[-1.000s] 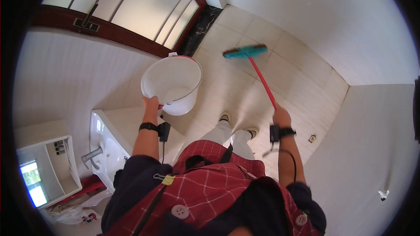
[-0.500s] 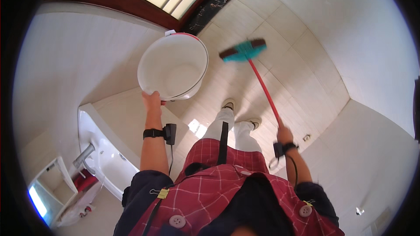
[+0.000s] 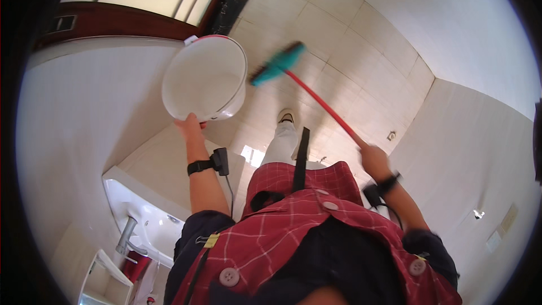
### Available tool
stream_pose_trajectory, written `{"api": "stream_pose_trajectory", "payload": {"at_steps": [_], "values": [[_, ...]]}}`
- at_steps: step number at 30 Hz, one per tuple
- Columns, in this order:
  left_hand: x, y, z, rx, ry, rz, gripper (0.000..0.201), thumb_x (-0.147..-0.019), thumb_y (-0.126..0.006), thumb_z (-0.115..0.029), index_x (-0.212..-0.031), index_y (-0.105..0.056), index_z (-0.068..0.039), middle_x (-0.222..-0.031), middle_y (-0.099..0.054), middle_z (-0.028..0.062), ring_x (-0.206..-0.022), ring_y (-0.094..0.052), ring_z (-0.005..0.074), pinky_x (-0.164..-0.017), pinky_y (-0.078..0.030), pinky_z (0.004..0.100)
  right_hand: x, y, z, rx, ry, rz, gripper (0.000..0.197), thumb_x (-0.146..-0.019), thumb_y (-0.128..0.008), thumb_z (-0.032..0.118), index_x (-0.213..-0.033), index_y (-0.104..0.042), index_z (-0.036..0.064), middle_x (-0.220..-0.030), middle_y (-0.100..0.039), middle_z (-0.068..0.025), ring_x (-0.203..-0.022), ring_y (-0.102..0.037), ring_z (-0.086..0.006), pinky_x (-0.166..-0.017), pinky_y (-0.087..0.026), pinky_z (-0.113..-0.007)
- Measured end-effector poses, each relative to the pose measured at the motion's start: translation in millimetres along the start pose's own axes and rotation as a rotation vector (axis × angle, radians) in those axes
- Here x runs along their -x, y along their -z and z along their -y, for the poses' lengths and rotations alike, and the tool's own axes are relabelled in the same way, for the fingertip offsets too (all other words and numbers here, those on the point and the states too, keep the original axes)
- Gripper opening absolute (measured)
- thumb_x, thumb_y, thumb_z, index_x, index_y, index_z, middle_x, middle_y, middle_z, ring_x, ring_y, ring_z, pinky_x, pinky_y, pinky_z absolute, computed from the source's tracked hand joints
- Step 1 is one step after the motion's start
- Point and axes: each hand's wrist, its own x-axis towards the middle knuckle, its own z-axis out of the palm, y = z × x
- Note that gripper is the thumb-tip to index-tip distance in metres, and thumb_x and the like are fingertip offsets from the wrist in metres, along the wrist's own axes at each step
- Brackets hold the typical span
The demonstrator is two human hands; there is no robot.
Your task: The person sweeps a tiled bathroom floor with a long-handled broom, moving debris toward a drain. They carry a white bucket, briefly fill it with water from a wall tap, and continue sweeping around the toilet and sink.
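Observation:
My left hand [image 3: 192, 126] is closed on the near rim of a white bucket [image 3: 206, 76] that is tilted with its mouth toward me. I see nothing inside the bucket; a bit of red shows on its far rim. My right hand [image 3: 374, 162] is wrapped around the upper part of the red handle of a broom [image 3: 323, 104]. The teal head with dark bristles is blurred by motion and lies just right of the bucket, over the floor tiles. The end of the handle is hidden by my right hand and arm.
Pale floor tiles [image 3: 330, 34] stretch ahead to a dark stone threshold [image 3: 234, 0] beside a brown-framed door [image 3: 124, 20]. At lower left stand a white washbasin [image 3: 155, 229] with a metal tap [image 3: 127, 234] and a mirror. A small drain [image 3: 391, 135] is at right.
The broom head has swung left and toward me, close to the bucket, and its handle slants more. My view has turned, and one foot has stepped forward. Both hands keep their holds.

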Motion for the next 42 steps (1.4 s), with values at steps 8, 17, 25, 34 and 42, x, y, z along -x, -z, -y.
{"api": "stream_pose_trajectory", "payload": {"at_steps": [8,17,25,34,42], "values": [[-1,6,-31,-0.139,-0.064,-0.071,0.040,-0.075,-0.052,-0.005,-0.112,-0.043,0.008,-0.090,-0.059,0.0201,-0.053,-0.059,0.0242,-0.037,-0.046,0.0300,-185,-89,79,-0.152,0.184,-0.109,0.048,-0.086,-0.048,0.013,-0.132,-0.044,0.0286,-0.081,-0.066,-0.0123,-0.073,-0.065,-0.0306,-0.061,-0.051,-0.044],[3,-10,-30,-0.027,-0.077,-0.015,0.043,-0.073,-0.050,-0.001,-0.115,-0.043,0.008,-0.091,-0.059,0.0221,-0.055,-0.062,0.0269,-0.035,-0.048,0.0309,117,-120,-140,-0.020,-0.439,0.240,0.045,-0.088,-0.049,0.020,-0.133,-0.041,0.0247,-0.084,-0.064,-0.0182,-0.079,-0.063,-0.0356,-0.067,-0.051,-0.047],[7,-24,-42,0.046,-0.085,0.107,0.043,-0.072,-0.046,0.002,-0.115,-0.048,0.008,-0.091,-0.061,0.0217,-0.053,-0.061,0.0254,-0.033,-0.045,0.0288,208,-76,-150,-0.026,-0.651,0.093,0.037,-0.083,-0.051,0.013,-0.117,-0.059,0.0244,-0.100,-0.065,-0.0101,-0.095,-0.062,-0.0292,-0.077,-0.052,-0.042],[18,-27,-55,0.090,-0.126,0.074,0.044,-0.073,-0.046,0.002,-0.116,-0.046,0.007,-0.087,-0.060,0.0225,-0.050,-0.059,0.0252,-0.032,-0.043,0.0287,42,21,-102,0.045,-0.236,-0.467,0.036,-0.086,-0.049,0.015,-0.121,-0.055,0.0228,-0.077,-0.063,-0.0107,-0.069,-0.063,-0.0287,-0.056,-0.048,-0.044],[38,-38,-84,0.155,-0.121,-0.088,0.045,-0.074,-0.045,-0.001,-0.119,-0.041,0.001,-0.082,-0.056,0.0174,-0.046,-0.054,0.0227,-0.032,-0.041,0.0276,-331,188,-10,-0.197,0.072,-0.508,0.028,-0.090,-0.042,0.021,-0.104,-0.065,0.0142,-0.096,-0.066,-0.0145,-0.089,-0.064,-0.0326,-0.073,-0.050,-0.045]]}}
